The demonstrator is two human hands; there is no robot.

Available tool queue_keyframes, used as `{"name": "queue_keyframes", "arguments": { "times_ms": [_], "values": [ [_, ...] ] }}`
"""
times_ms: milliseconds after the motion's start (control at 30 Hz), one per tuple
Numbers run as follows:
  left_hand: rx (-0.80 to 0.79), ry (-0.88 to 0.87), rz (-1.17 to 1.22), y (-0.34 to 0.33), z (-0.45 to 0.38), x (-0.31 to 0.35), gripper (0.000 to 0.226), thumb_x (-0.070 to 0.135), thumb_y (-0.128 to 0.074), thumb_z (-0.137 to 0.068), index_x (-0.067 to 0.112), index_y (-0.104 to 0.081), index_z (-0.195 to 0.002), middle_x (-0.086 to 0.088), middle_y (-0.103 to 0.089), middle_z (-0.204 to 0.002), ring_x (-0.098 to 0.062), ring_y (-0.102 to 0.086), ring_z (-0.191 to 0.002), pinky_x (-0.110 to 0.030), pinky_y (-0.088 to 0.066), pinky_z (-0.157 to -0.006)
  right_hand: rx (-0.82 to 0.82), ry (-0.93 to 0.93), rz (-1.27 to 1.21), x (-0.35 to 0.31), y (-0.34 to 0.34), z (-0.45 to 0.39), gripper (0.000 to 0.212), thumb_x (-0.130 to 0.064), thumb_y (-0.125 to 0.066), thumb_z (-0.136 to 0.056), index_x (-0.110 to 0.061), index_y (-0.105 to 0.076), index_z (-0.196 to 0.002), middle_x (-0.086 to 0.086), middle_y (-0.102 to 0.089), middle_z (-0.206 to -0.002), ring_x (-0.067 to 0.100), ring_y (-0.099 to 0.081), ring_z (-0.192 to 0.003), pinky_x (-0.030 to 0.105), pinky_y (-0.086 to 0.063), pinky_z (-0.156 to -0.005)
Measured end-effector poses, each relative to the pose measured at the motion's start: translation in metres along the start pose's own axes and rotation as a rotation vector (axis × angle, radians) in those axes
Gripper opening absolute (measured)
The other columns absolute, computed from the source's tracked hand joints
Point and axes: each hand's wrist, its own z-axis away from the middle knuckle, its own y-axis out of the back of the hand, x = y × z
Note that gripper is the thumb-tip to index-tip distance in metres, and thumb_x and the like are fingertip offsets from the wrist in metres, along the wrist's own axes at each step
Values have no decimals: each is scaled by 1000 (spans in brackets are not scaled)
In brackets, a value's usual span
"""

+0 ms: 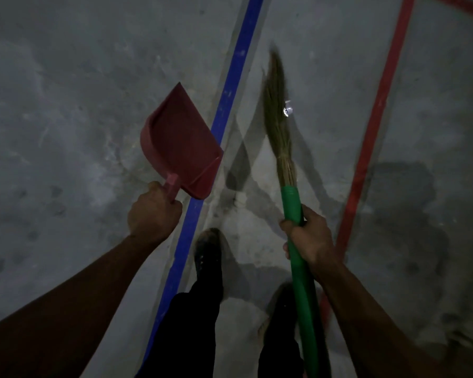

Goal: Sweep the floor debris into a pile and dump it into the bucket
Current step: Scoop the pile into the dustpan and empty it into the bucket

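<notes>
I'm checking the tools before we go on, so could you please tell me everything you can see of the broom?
The broom has a smooth green handle, plastic by its look, and a narrow bundle of tan grass-like bristles bound into its top end. The right hand grips the handle just below that joint. It slants forward, bristles blurred over the grey floor between the blue line and the red one, beside a small shiny scrap.
</notes>
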Motion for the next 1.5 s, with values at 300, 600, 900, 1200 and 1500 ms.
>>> {"name": "queue_keyframes", "arguments": {
  "times_ms": [300,600,900,1200,1500],
  "values": [
    [-24,-78,35,-6,-10,22,23,20,-61,-85,7,-43,-90,-9,-53,-80,-28,-52,-71,-33,-37,-61,220,147,427,-48,34,-65,71,-23,-60,-86,-29,-27,-149,1,-56,-108,28,-64,-90,47,-58,-80],
    [-82,-68,5,-16,-19,34,26,22,-61,-86,3,-49,-99,-10,-54,-85,-29,-56,-78,-33,-39,-65,55,115,895,-16,28,-88,64,-25,-60,-89,-20,-32,-146,16,-53,-117,35,-58,-101,42,-53,-88],
    [-166,-74,21,-10,-18,43,25,24,-63,-86,3,-50,-92,-19,-61,-98,-35,-60,-91,-35,-44,-69,141,-46,-117,29,18,-2,73,1,-57,-89,-33,-34,-149,8,-61,-102,25,-62,-65,30,-53,-51],
    [-169,-95,-12,-7,-18,49,22,23,-62,-87,6,-48,-90,-6,-48,-81,-23,-49,-77,-31,-38,-67,7,-127,-321,25,-53,-24,61,-3,-61,-90,-38,-45,-137,15,-62,-94,25,-58,-56,29,-50,-48],
    [-232,-87,96,-11,-11,54,34,16,-62,-89,14,-42,-62,0,-46,-62,-22,-54,-70,-27,-35,-54,66,-15,-286,1,-10,-9,50,-4,-60,-92,-40,-49,-126,13,-63,-94,21,-58,-51,31,-51,-48]
  ]
}}
